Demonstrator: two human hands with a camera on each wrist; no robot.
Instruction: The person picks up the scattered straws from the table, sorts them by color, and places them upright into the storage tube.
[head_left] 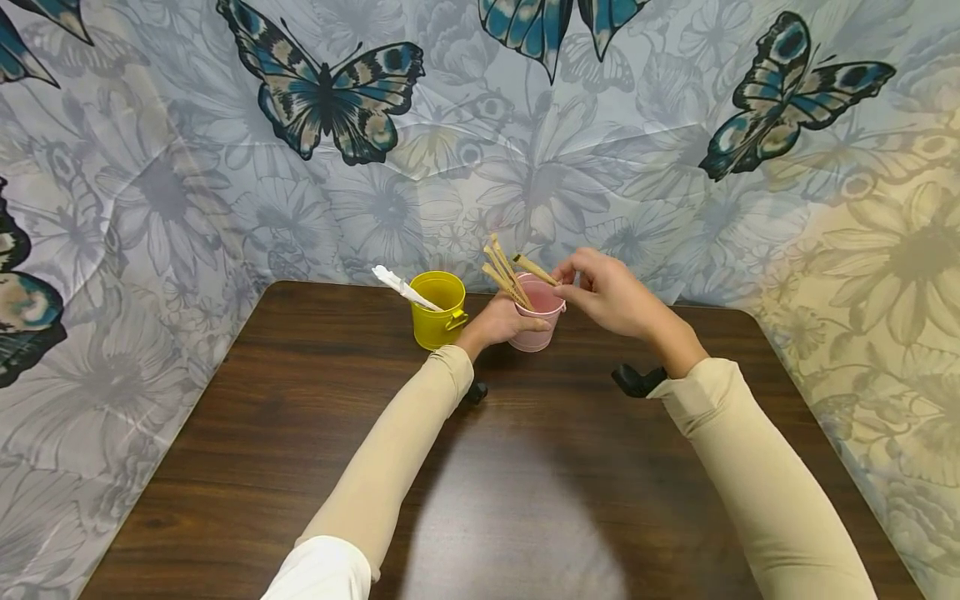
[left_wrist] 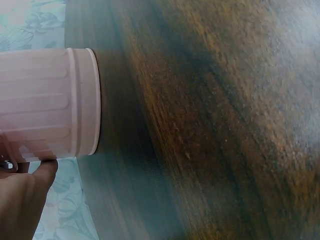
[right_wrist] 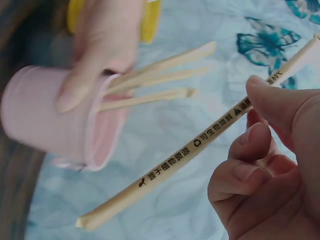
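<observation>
My left hand (head_left: 497, 323) grips a small pink bucket (head_left: 531, 340) from its left side. The bucket stands on the table in the head view, and the right wrist view shows my thumb along its wall. Several brown paper-wrapped straws (right_wrist: 155, 70) stick up out of it, leaning left in the head view. Between thumb and fingers, my right hand (head_left: 611, 293) pinches another paper-wrapped straw (right_wrist: 190, 147), printed with dark characters. In the head view this straw slants over the bucket's mouth, while the right wrist view shows it apart from the rim.
A yellow bucket (head_left: 429, 332) stands just left of the pink one, with white-wrapped sticks (head_left: 407, 288) leaning out of it. The dark wooden table (head_left: 300, 433) ends at a wall covered by a butterfly-print cloth (head_left: 465, 200).
</observation>
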